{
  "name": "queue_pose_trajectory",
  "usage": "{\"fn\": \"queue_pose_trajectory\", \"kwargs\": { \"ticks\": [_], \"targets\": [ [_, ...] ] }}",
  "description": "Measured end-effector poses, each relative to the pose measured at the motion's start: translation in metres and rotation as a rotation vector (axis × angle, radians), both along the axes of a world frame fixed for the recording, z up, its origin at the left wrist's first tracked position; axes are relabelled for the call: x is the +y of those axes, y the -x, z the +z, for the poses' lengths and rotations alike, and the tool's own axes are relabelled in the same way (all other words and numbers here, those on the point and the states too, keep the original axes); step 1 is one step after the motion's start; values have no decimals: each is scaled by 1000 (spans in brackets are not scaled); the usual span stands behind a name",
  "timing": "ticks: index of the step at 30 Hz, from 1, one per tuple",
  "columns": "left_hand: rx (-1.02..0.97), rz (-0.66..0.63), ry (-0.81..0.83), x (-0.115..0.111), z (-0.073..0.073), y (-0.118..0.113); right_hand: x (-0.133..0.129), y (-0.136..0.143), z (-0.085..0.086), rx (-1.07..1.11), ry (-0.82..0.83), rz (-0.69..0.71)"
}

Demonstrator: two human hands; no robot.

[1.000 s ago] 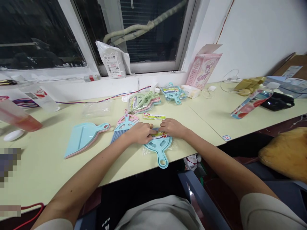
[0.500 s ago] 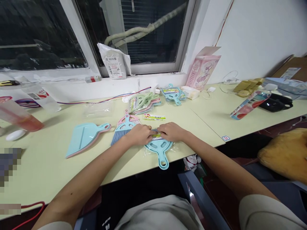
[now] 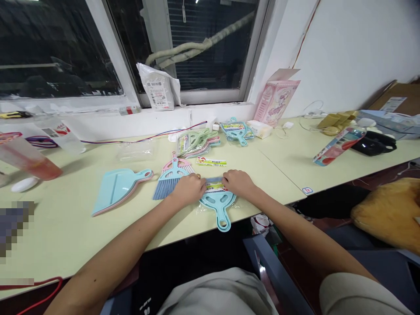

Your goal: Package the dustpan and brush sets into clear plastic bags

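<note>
A blue brush and dustpan set (image 3: 219, 200) lies near the table's front edge, handle towards me, with clear plastic showing around it and a printed label (image 3: 215, 187) across its bristles. My left hand (image 3: 190, 188) is closed on its left side, and my right hand (image 3: 240, 183) is closed on its right side. Both sets of fingers are curled, and exactly how they grip the edges is hidden. Left of my left hand lie a blue brush (image 3: 170, 177) over a pink brush (image 3: 168, 165). A blue dustpan (image 3: 116, 186) rests on a pink one further left.
Behind my hands lie a loose label strip (image 3: 211, 162), several wrapped sets (image 3: 197, 142) and more blue sets (image 3: 236, 130). A pink box (image 3: 277, 103) stands by the wall. A drink bottle (image 3: 337, 146) is at right; a cup of red drink (image 3: 33, 157) at left.
My hands have drawn apart, the left one to the left and the right one slightly to the right. More of the label and the bristles shows between them.
</note>
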State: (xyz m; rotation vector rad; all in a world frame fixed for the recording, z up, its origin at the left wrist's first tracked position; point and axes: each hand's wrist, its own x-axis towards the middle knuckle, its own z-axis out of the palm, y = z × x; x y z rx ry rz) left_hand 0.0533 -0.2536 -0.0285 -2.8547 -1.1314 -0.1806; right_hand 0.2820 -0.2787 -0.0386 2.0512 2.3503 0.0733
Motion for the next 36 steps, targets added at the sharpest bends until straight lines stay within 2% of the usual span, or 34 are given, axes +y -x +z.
{"fn": "queue_pose_trajectory", "kwargs": {
  "ticks": [5,8,12,18,21,24,27,29,33,36],
  "targets": [
    [-36,86,-2,-2,-2,-2,3,-6,-12,130,-58,-125],
    [-86,151,14,0,-3,-2,4,-10,-16,191,-88,-153],
    [-186,254,88,6,-4,-1,5,-14,-16,217,-104,-117],
    [-408,251,244,13,-9,3,23,-20,-15,194,-86,-11],
    [-463,312,269,11,-10,2,39,-26,-10,177,-150,76],
    [-456,344,286,5,-11,-2,43,-30,7,145,-259,1],
    [-433,378,297,-3,-10,-6,21,-26,29,160,-284,-130],
    [-428,383,298,-7,-8,-8,-8,-18,38,187,-207,-115],
    [-457,370,272,-7,-1,-7,-62,-2,33,82,-21,31],
    [-461,394,161,0,6,1,-71,-6,23,1,25,118]
  ]
}}
